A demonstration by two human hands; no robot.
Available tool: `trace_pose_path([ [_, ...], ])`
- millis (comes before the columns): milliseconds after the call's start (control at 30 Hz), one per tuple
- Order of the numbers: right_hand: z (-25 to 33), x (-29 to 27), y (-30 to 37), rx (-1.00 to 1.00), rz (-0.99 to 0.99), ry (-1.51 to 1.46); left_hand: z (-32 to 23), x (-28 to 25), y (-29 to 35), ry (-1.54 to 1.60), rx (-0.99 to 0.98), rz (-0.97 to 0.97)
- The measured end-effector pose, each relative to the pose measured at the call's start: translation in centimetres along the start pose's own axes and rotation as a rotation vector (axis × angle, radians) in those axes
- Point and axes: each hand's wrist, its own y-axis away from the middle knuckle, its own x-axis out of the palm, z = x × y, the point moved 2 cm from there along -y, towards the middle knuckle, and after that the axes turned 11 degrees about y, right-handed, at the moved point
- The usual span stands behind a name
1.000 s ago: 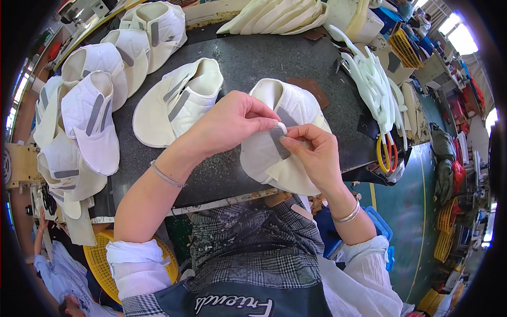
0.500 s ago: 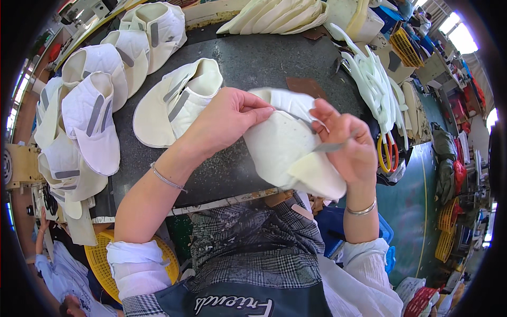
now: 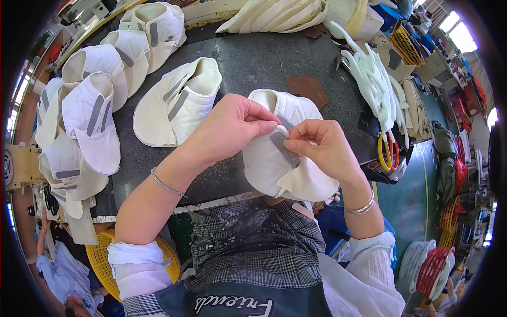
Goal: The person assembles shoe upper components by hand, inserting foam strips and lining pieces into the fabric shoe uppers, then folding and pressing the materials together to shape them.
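Note:
A white quilted shoe upper (image 3: 261,166) rests near the front edge of the dark worktable, its collar facing away from me. My left hand (image 3: 229,127) pinches the rounded end of the upper's flap between thumb and fingers. Against that flap lies a grey strip (image 3: 285,150), with my right hand (image 3: 327,150) closed over its edge, thumb and forefinger together. The fingertips partly hide the strip's upper end. Left of my hands stands another white shoe upper (image 3: 182,103) with two grey strips on it.
Several finished-looking white uppers (image 3: 95,121) crowd the table's left side. At the back lies a stack of cream pieces (image 3: 274,16). White strips (image 3: 372,79) and red-yellow scissors handles (image 3: 388,153) sit at the right. A brown scrap (image 3: 308,91) lies beyond the upper. A yellow basket (image 3: 100,264) stands below.
My right hand has come down and inward, bringing the grey strip from the air onto the flap. The upper now sits steadier; my left hand keeps its pinch, shifted slightly.

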Motion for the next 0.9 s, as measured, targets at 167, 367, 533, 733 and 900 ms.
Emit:
trace_pose_path([
  [167,-1.0,0.7,-0.1,-0.025,-0.037,-0.02,-0.7,0.5,0.5,-0.062,-0.02,0.023],
  [367,-0.7,-0.3,1.3,-0.305,-0.293,0.048,-1.6,-0.4,1.5,-0.362,0.329,-0.289],
  [533,-0.2,1.2,2.7,-0.599,-0.292,0.656,-1.3,-1.1,1.1,-0.609,0.243,-0.269],
  [733,-1.0,3.7,1.8,-0.623,-0.349,0.707,-2.1,1.0,-0.1,-1.181,0.321,-0.077],
  [900,-1.3,3.1,1.3,-0.784,-0.334,0.843,-1.5,-0.6,-2.9,-0.991,0.186,-0.011],
])
